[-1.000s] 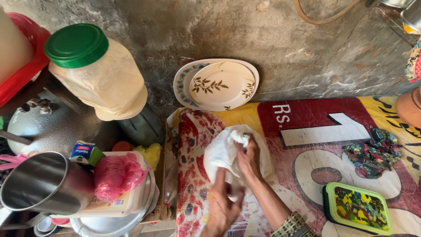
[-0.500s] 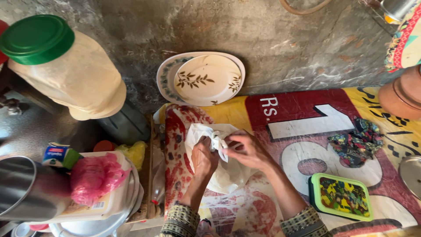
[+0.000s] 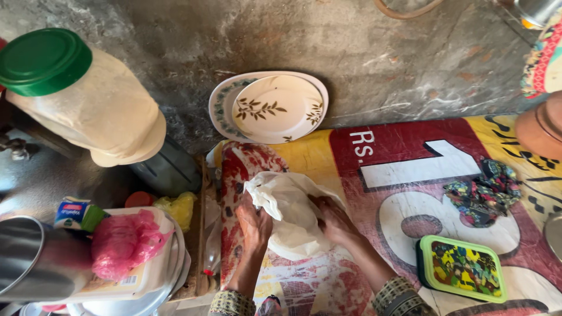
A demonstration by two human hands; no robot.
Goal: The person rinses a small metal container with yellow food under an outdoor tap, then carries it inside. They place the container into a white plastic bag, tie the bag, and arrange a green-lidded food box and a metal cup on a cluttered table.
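Observation:
A white plastic bag [image 3: 293, 216] lies crumpled on a red patterned cloth [image 3: 240, 169] that covers a printed mat [image 3: 410, 169]. My left hand [image 3: 254, 225] grips the bag's left edge, fingers curled into it. On the bag's right side my right hand [image 3: 336, 221] presses and holds the plastic. Both hands sit close together over the bag. What the bag contains is hidden.
Two stacked plates [image 3: 272, 108] lean against the grey wall. A large green-lidded jar [image 3: 82, 99] stands at left above a metal cup [image 3: 29, 257], a pink bag [image 3: 126, 243] and a white container. A green-rimmed lunch box [image 3: 462, 266] and a floral cloth [image 3: 483, 193] lie at right.
Both hands have shifted on the bag, from bunching its top to gripping it on either side. The bag now lies more spread out. The view has moved slightly.

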